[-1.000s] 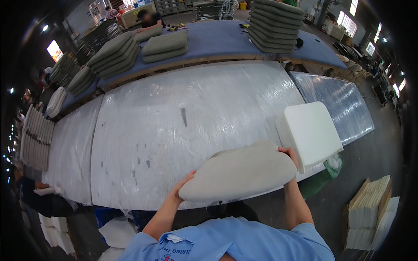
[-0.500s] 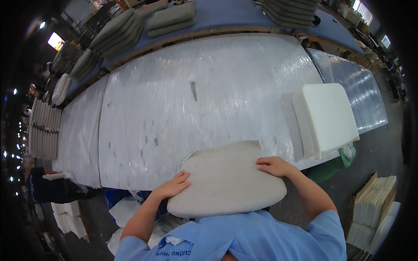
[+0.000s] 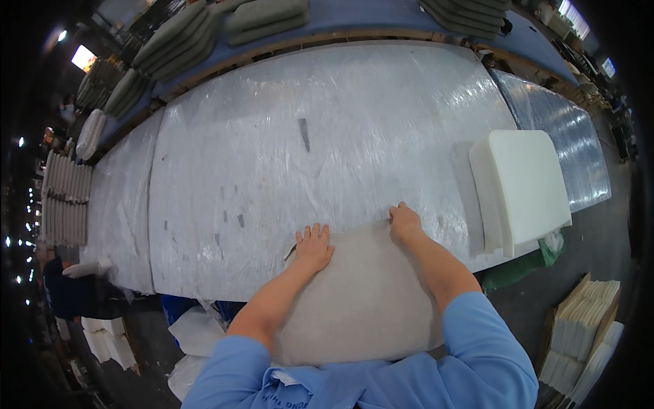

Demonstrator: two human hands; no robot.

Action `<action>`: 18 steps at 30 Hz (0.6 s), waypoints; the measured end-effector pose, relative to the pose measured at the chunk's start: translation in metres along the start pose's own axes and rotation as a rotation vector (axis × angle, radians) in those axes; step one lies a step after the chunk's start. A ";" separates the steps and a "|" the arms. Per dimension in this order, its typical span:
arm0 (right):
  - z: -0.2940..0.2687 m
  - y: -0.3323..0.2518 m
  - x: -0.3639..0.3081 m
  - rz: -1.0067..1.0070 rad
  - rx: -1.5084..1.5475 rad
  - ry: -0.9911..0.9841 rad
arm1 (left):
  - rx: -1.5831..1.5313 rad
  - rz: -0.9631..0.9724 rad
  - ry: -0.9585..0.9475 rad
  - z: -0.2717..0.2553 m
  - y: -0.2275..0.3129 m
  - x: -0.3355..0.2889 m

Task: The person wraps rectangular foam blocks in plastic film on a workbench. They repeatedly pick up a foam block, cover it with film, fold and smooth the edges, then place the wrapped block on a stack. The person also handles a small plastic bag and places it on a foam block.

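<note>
A pale grey-beige fabric-covered cushion [image 3: 361,293] lies against my front, its far edge resting on the plastic-wrapped table [image 3: 272,163]. On its far left corner my left hand [image 3: 314,247] rests flat, fingers spread and pointing away from me. A short dark edge sticks out beside that hand; I cannot make out what it is. My right hand [image 3: 405,221] has its fingers closed in a pinch on the cushion's far right corner. The cushion's near edge is partly hidden by my blue shirt.
White foam pads [image 3: 528,184] are stacked on the table's right end. A green bag [image 3: 514,273] hangs below them. Stacks of grey-green cushions [image 3: 269,20] line a blue table behind. At the left, a person in dark clothing [image 3: 75,290] stands near stacked cushions [image 3: 67,198].
Both hands have moved from the cushion's sides to its far corners. The right fingers have closed on the corner. The cushion has shifted slightly toward me.
</note>
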State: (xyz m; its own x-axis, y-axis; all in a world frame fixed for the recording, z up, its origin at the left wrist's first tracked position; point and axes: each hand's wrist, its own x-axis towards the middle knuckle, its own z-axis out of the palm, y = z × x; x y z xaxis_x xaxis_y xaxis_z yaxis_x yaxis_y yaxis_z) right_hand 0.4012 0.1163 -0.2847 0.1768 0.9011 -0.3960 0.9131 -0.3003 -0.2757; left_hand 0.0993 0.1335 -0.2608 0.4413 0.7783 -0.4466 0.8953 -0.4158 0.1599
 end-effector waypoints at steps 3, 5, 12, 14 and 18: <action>-0.002 0.013 0.008 0.085 0.247 0.016 | -0.066 -0.076 -0.013 0.009 0.011 0.020; 0.001 0.014 0.016 0.215 0.468 -0.058 | -0.080 -0.089 -0.036 0.015 0.017 0.033; 0.025 -0.022 0.024 0.664 1.136 0.178 | -0.105 -0.059 0.290 0.028 0.011 0.044; 0.034 -0.017 0.031 0.671 1.155 0.249 | -0.115 -0.054 0.305 0.030 0.012 0.051; 0.055 -0.016 0.042 0.655 0.920 0.370 | -0.158 -0.069 0.289 0.036 0.008 0.058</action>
State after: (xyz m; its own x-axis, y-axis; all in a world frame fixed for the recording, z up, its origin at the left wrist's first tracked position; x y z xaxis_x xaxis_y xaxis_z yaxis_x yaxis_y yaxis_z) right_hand 0.3742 0.1417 -0.3453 0.7452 0.4824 -0.4604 0.0288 -0.7131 -0.7005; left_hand 0.1300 0.1579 -0.3173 0.3579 0.9127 -0.1970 0.9122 -0.2967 0.2825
